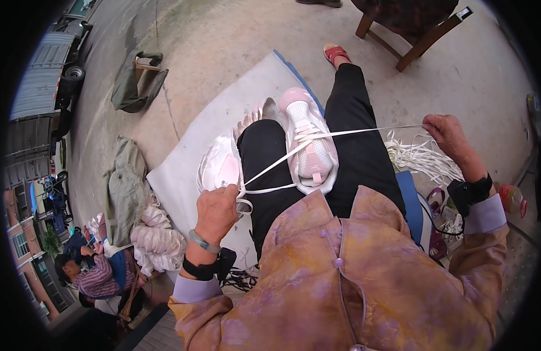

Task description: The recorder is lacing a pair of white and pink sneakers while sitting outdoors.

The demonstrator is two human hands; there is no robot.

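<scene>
A pink and white sneaker (310,143) lies between my thighs, with its toe pointing away from me. A white shoelace (346,133) crosses its tongue and runs out to both sides. My right hand (449,137), out past my right knee, pinches one stretch of the lace and holds it taut. At the left, my left hand (216,213) is closed on the other stretch, and a short loop hangs beside its fingers. Close to that hand, a row of pale pink and white shoe pieces (224,164) curves around my left knee; their exact form is partly hidden by my leg.
A white sheet (194,131) lies under my legs. Loose white laces (419,155) are heaped at the right. A wooden chair (408,29) stands ahead. At the left are bundled pale shoe pieces (159,237), grey-green cloth (125,190) and a seated person (98,275).
</scene>
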